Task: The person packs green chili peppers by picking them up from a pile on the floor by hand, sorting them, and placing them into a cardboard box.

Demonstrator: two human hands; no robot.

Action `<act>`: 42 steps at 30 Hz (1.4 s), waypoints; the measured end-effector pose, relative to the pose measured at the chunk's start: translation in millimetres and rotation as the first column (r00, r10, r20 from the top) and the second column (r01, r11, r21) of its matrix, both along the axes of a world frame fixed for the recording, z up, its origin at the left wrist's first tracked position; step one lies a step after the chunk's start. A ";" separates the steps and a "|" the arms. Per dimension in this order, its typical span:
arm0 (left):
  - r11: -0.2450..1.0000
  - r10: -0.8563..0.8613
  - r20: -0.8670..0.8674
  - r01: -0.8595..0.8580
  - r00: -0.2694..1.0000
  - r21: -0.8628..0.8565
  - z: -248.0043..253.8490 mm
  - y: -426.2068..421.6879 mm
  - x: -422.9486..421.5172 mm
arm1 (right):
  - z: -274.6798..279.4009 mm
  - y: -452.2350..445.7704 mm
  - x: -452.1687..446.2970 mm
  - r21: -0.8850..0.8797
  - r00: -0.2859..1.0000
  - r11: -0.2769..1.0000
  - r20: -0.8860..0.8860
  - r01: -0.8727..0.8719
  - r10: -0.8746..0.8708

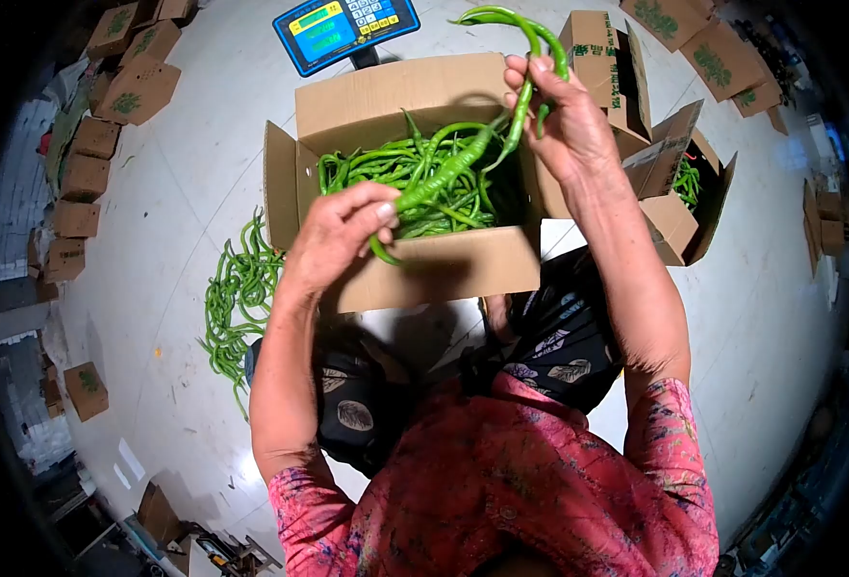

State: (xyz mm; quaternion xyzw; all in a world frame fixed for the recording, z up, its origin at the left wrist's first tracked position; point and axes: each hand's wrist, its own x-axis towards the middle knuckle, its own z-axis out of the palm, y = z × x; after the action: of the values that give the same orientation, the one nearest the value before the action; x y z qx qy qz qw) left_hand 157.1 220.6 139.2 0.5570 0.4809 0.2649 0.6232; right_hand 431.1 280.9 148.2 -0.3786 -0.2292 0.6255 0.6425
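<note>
Left hand [341,231] pinches a long green chili pepper [448,178] over the open cardboard carton [501,260], right hand [564,120] pinches curved green chilies [519,113] above its far right corner; I'd keep each grip light, avoiding snaps.

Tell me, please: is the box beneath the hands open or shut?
Open. The cardboard box has flaps spread outward, and green peppers show inside.

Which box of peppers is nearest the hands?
The middle box, with the left hand over its near edge; the other pepper box is farther right.
</note>
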 end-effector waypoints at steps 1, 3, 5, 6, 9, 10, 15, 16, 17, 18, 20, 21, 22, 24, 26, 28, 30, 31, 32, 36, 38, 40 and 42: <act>0.998 0.031 0.004 -0.031 1.000 0.047 -1.2 1.8 -6.3 | -0.5 -0.1 3.3 0.013 1.000 1.000 -0.015 0.003 -0.003; 0.987 0.136 0.038 -0.139 0.990 0.086 1.5 4.7 -13.3 | -0.3 -3.8 5.2 0.015 1.000 1.000 -0.020 -0.013 0.013; 0.974 0.173 0.027 -0.175 0.985 0.147 5.3 8.4 -19.4 | 7.2 -11.9 -1.7 -0.019 0.999 0.999 0.039 -0.033 0.034; 0.968 0.176 -0.008 -0.172 0.984 0.182 9.2 9.1 -20.3 | 9.1 -14.3 -5.0 -0.037 0.997 0.998 0.070 -0.042 0.044; 0.945 0.217 -0.085 -0.188 0.972 0.267 9.9 9.4 -23.1 | 0.6 -15.5 -8.5 -0.051 0.993 0.992 0.024 -0.116 0.117; 0.936 0.236 -0.105 -0.197 0.966 0.293 9.0 9.5 -23.6 | 1.9 -17.5 -10.5 -0.055 0.991 0.990 0.035 -0.128 0.130; 0.853 0.261 -0.311 -0.068 0.914 0.517 -2.3 6.9 -19.8 | -1.3 -20.8 -12.3 -0.035 0.978 0.978 0.034 -0.204 0.205; 0.826 0.269 -0.408 0.008 0.873 0.563 -0.4 5.6 -16.9 | 0.7 -22.1 -13.8 -0.039 0.980 0.980 0.042 -0.195 0.197; 0.735 0.303 -0.438 0.085 0.846 0.673 -11.4 5.6 -16.9 | 1.7 -23.5 -15.7 -0.043 0.981 0.982 0.050 -0.185 0.187; 0.734 0.295 -0.519 0.157 0.803 0.661 -25.9 3.9 -17.9 | 1.7 -24.4 -19.0 -0.063 0.977 0.983 0.110 -0.174 0.180; 0.789 0.229 -0.674 0.272 0.702 0.551 -32.1 -1.4 -8.5 | 0.7 -27.5 -25.1 -0.042 0.931 0.986 0.326 -0.161 0.166; 0.780 0.241 -0.673 0.273 0.700 0.563 -35.8 -1.5 -5.0 | 2.9 -30.7 -26.1 -0.020 0.867 0.973 0.450 -0.231 0.215; 0.752 0.285 -0.571 0.189 0.770 0.631 -35.6 -1.5 -2.3 | 1.7 -32.2 -28.1 -0.018 0.767 0.955 0.592 -0.296 0.249; 0.713 0.372 -0.412 0.028 0.832 0.700 -24.7 -0.4 5.7 | -19.7 -37.1 -36.3 0.330 0.286 0.892 0.927 -0.309 -0.244; 0.695 0.471 -0.283 -0.154 0.835 0.702 -15.3 0.0 9.3 | -5.0 -46.8 -40.7 0.236 -0.090 0.852 0.946 -0.468 -0.312; 0.663 0.540 -0.132 -0.323 0.831 0.676 -10.4 0.5 9.2 | -14.5 -52.7 -45.3 0.250 -0.258 0.810 0.863 -0.530 -0.435; 0.661 0.571 -0.035 -0.433 0.820 0.613 -9.7 1.9 6.4 | -18.4 -52.6 -50.4 0.236 -0.307 0.802 0.835 -0.549 -0.456; 0.692 0.587 -0.104 -0.431 0.803 0.579 -4.8 0.9 6.4 | -19.4 -53.1 -51.5 0.237 -0.320 0.801 0.826 -0.550 -0.464; 0.705 0.573 -0.100 -0.427 0.814 0.567 -5.6 0.8 6.1 | -20.1 -53.6 -52.0 0.238 -0.329 0.798 0.818 -0.554 -0.472; 0.755 0.470 -0.021 -0.389 0.882 0.528 -13.7 -3.0 11.1 | -24.1 -55.0 -52.5 0.249 -0.199 0.818 0.895 -0.518 -0.399; 0.784 0.419 -0.072 -0.321 0.905 0.531 -12.3 -7.9 17.0 | -26.7 -53.7 -55.0 0.233 -0.006 0.852 0.964 -0.469 -0.267; 0.806 0.372 -0.062 -0.290 0.926 0.516 -9.5 -10.8 22.8 | -22.4 -50.3 -51.5 0.107 0.238 0.891 0.971 -0.441 0.001; 0.853 0.334 -0.004 -0.301 0.942 0.427 -9.2 -9.8 22.8 | -21.8 -43.7 -48.4 0.026 0.494 0.900 0.843 -0.434 0.214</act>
State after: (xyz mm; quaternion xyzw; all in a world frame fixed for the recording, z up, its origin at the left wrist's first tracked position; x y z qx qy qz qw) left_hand 179.9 210.8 130.0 0.6008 0.5216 0.4396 0.4167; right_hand 382.7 237.3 126.4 -0.4963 -0.6413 0.4536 0.3697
